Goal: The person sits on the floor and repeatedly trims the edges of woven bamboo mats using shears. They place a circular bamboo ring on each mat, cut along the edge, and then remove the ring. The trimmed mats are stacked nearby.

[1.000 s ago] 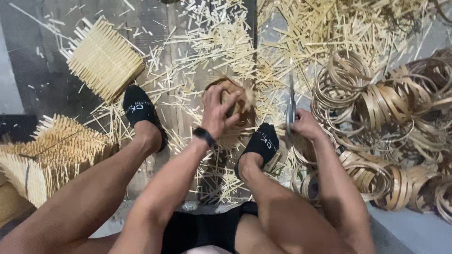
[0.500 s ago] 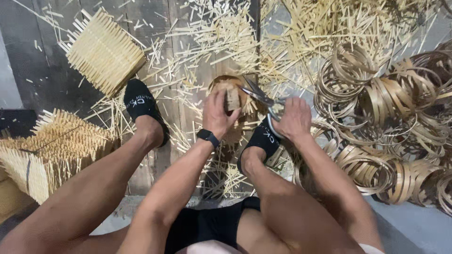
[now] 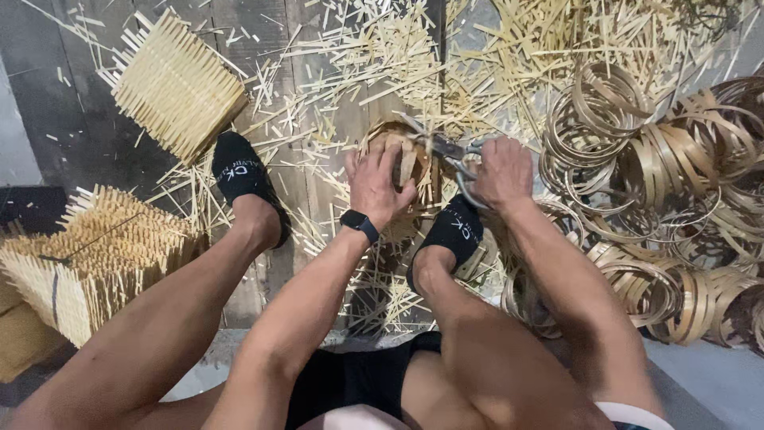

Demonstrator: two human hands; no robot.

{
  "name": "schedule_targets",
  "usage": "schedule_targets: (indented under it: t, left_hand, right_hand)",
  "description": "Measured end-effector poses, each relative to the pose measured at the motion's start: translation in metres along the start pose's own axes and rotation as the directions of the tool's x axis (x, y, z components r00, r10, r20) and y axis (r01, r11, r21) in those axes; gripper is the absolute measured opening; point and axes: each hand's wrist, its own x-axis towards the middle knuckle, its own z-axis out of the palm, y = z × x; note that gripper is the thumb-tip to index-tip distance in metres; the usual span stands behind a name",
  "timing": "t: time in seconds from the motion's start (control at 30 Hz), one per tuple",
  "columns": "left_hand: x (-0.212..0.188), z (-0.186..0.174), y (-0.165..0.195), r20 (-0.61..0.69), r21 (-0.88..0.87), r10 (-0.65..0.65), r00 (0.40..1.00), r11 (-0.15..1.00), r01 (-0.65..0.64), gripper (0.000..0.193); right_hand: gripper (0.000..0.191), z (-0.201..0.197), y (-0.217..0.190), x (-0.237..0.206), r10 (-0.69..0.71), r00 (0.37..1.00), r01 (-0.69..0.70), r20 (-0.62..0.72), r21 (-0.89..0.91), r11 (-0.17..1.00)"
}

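While my left hand [image 3: 380,181] grips the small woven basket [image 3: 402,159] between my feet, fingers curled over its near rim, my right hand [image 3: 500,171] closes around the scissors [image 3: 446,149], blades pointing left across the basket's top, just beside those fingers.

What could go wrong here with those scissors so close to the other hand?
The scissors in the right hand cut at the small woven basket just beside the left hand, so a slip might nick its fingers. Sharp strip offcuts litter the floor around socked feet and could prick them.
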Motion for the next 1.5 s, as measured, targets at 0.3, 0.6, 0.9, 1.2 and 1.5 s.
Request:
schedule_targets:
  t: [0.3,0.6,0.9,1.2,1.5]
  left_hand:
    - [0.002,-0.002,-0.002,0.055,-0.223,0.035,0.998,0.974,-0.022,0.083]
    - [0.005,0.005,-0.025,0.08,-0.239,0.132,0.988,0.965,-0.11,0.078]
    - [0.012,-0.002,-0.006,0.167,-0.207,-0.041,0.985,0.976,0.075,0.066]
    - [0.009,0.002,-0.014,0.088,-0.142,0.105,0.991,0.986,-0.092,0.05]
    - [0.008,0.007,-0.014,0.027,-0.327,-0.031,0.999,0.944,0.038,0.079]
  right_hand:
    - [0.051,-0.009,-0.007,0.0,-0.063,0.979,0.069,-0.192,0.024,0.997]
    - [0.049,-0.016,0.004,0.001,-0.045,0.998,0.047,-0.039,0.045,0.998]
    - [0.034,-0.018,0.004,0.003,0.028,0.99,-0.045,0.135,0.129,0.991]
    - [0.037,-0.018,-0.007,0.008,0.014,0.998,-0.022,0.055,0.139,0.99]
    - [0.045,-0.013,-0.008,0.008,-0.027,0.999,0.029,-0.024,0.064,0.998]
